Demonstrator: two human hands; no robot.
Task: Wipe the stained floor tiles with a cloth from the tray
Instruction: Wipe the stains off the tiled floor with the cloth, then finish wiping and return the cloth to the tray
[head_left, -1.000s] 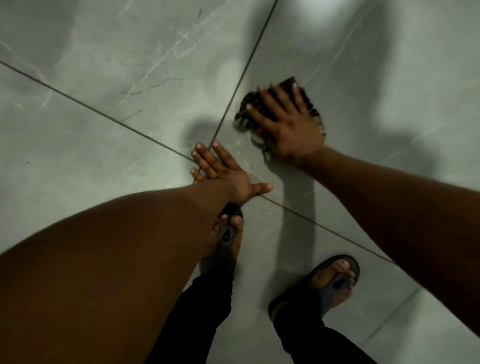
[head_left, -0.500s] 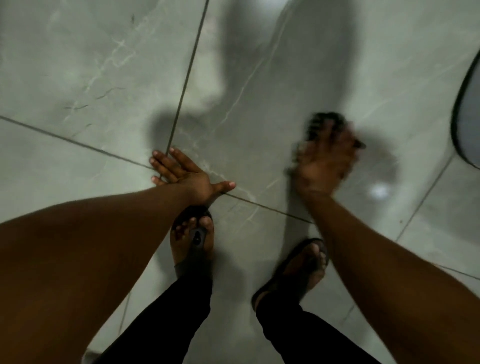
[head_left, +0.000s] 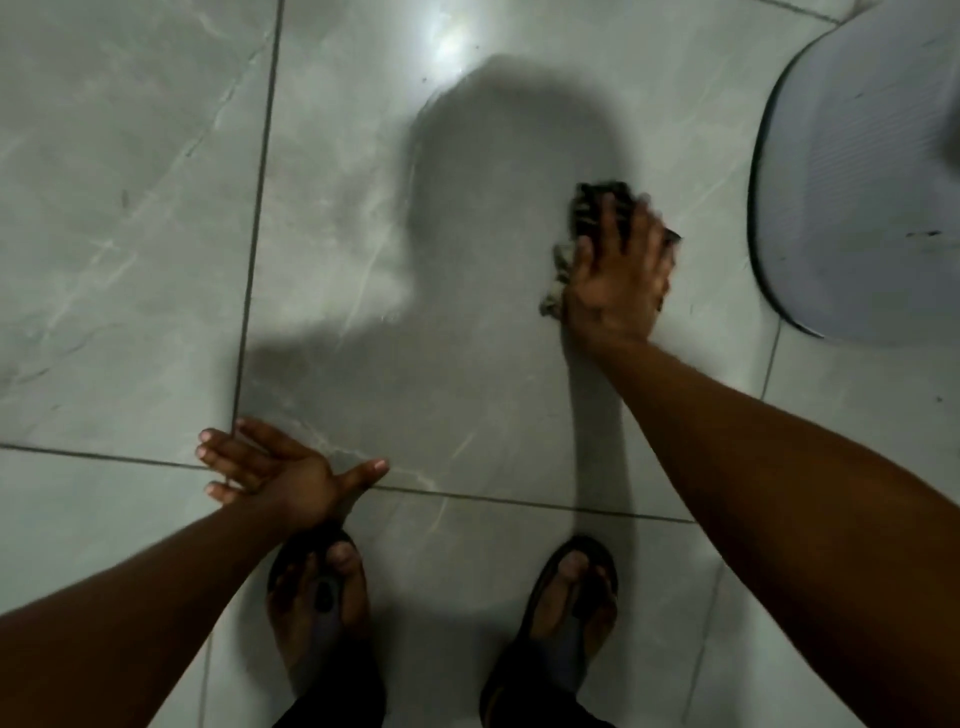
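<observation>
My right hand (head_left: 618, 275) presses flat on a dark crumpled cloth (head_left: 587, 208) against the grey marbled floor tile (head_left: 415, 260), right of centre. The cloth shows beyond my fingertips and at the left side of my palm; the rest is hidden under the hand. My left hand (head_left: 280, 467) rests open on the floor at the crossing of the grout lines, fingers spread, holding nothing. A pale grey tray (head_left: 857, 171) with a dark rim lies at the right edge, a short way right of the cloth.
My two feet in dark sandals (head_left: 571, 597) stand at the bottom, the left one (head_left: 322, 587) just behind my left hand. Grout lines run up the left and across below the middle. My shadow falls over the central tile.
My right hand has slid the cloth to the right, away from the grout crossing and toward the tray, which has come into view. My left hand stays planted on the floor.
</observation>
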